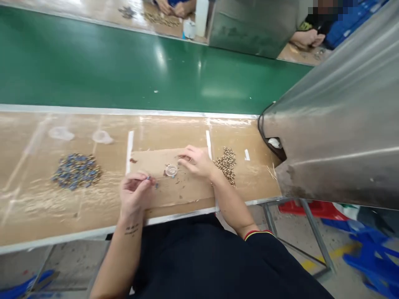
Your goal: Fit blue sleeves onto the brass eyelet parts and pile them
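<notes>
A long brown-topped bench [166, 133] is crossed by white strips. On it a cardboard sheet [193, 191] is laid, with a blue-and-gold pile [76, 171] heaped well to its left and a gold pile [228, 162] at its right. The right hand [196, 161] is held beside a clear round dish [171, 170], fingers bent; whether anything is gripped cannot be told. By the left hand [135, 191], over the sheet's left edge, a tiny blue piece [149, 178] is pinched; it could be dropped through a loose pinch, or the dish tipped by a brushed fingertip
</notes>
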Demonstrator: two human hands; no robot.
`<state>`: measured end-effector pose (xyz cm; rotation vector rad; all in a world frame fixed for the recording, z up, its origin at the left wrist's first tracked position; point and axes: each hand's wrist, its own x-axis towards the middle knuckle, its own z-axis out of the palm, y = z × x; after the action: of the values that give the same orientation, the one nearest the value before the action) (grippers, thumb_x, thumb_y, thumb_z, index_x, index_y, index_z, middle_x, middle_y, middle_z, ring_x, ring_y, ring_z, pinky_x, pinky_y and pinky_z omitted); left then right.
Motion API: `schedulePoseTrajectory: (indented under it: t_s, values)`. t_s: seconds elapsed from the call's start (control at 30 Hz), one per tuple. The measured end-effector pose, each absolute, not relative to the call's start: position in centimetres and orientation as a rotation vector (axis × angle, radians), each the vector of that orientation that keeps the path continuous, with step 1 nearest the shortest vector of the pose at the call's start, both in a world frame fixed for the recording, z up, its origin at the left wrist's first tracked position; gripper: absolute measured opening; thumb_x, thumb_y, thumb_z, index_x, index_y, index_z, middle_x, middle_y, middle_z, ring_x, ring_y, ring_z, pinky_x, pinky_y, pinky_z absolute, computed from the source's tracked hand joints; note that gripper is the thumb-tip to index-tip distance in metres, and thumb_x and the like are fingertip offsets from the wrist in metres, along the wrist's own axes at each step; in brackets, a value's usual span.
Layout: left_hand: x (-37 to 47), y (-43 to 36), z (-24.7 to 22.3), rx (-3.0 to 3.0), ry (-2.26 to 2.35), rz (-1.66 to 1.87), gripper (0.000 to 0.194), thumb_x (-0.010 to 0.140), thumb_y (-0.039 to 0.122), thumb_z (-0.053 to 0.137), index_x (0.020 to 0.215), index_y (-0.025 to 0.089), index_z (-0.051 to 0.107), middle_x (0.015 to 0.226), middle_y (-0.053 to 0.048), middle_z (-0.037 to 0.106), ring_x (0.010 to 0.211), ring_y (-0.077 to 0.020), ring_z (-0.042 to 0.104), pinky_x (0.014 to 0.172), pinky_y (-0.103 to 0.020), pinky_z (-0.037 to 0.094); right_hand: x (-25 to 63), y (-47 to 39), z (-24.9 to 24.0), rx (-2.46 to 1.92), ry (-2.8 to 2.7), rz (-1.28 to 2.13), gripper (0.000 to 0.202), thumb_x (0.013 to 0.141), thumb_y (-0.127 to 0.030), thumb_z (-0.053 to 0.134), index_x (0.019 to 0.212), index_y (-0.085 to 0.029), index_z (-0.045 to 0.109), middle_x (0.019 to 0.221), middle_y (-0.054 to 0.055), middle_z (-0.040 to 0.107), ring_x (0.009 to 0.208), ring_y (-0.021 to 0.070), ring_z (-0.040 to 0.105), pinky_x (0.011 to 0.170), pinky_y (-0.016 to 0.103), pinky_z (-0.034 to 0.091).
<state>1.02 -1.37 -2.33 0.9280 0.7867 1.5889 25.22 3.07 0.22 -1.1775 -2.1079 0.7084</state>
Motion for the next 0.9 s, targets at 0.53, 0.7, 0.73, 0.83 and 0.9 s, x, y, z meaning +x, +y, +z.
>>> schedulePoseTrajectory:
  t_s: [0.53, 0.7, 0.73, 0.83, 0.9]
  values:
    - [1.7, -2.6, -1.9, 0.939, 1.064, 1.52, 0.028, 0.079, 0.035, 0.096, 0.077, 0.02, 0.072, 0.074, -0.001, 0.071, 0.066, -0.0104, 0.07, 0.059, -0.017, 0.06, 26.2, 0.0, 2.3, -1.097, -2.31, 0.447, 0.015, 0.106, -0.029, 0.062, 0.106, -0.019, 0.073, 0.098, 0.008, 0.077, 0.088, 0.0188, 0.073, 0.073, 0.03, 0.058]
    - [1.8, -3.0, -1.9, 0.996, 1.059, 1.493, 0.016, 0.085, 0.026, 0.091, 0.083, 0.021, 0.075, 0.08, -0.002, 0.075, 0.072, -0.0114, 0.074, 0.063, -0.017, 0.061, 25.6, 0.2, 1.7, -1.03, -2.285, 0.439, 0.014, 0.105, -0.02, 0.063, 0.096, -0.022, 0.073, 0.087, 0.004, 0.074, 0.076, 0.0145, 0.068, 0.068, 0.027, 0.054]
    - [1.8, -3.1, -1.8, 0.998, 1.063, 1.495, 0.015, 0.085, 0.026, 0.09, 0.083, 0.021, 0.076, 0.08, -0.002, 0.076, 0.073, -0.0115, 0.075, 0.064, -0.018, 0.061, 25.5, 0.2, 1.6, -1.015, -2.282, 0.436, 0.014, 0.104, -0.019, 0.064, 0.095, -0.021, 0.073, 0.086, 0.003, 0.074, 0.075, 0.0141, 0.067, 0.067, 0.026, 0.054]
    - [2.0, -3.2, -1.8, 0.994, 1.064, 1.501, 0.013, 0.087, 0.026, 0.089, 0.084, 0.021, 0.077, 0.082, -0.003, 0.078, 0.074, -0.0117, 0.076, 0.066, -0.018, 0.062, 25.2, 0.4, 1.2, -0.997, -2.283, 0.427, 0.013, 0.103, -0.017, 0.065, 0.095, -0.022, 0.074, 0.086, 0.003, 0.074, 0.074, 0.0138, 0.068, 0.065, 0.026, 0.054]
    - [2.2, -3.3, -1.7, 0.992, 1.072, 1.496, 0.013, 0.087, 0.027, 0.089, 0.083, 0.021, 0.078, 0.083, -0.004, 0.079, 0.074, -0.0121, 0.077, 0.065, -0.019, 0.063, 25.0, 0.4, 1.0, -1.005, -2.27, 0.439, 0.012, 0.103, -0.019, 0.066, 0.097, -0.024, 0.075, 0.087, 0.003, 0.075, 0.075, 0.0143, 0.069, 0.065, 0.027, 0.056]
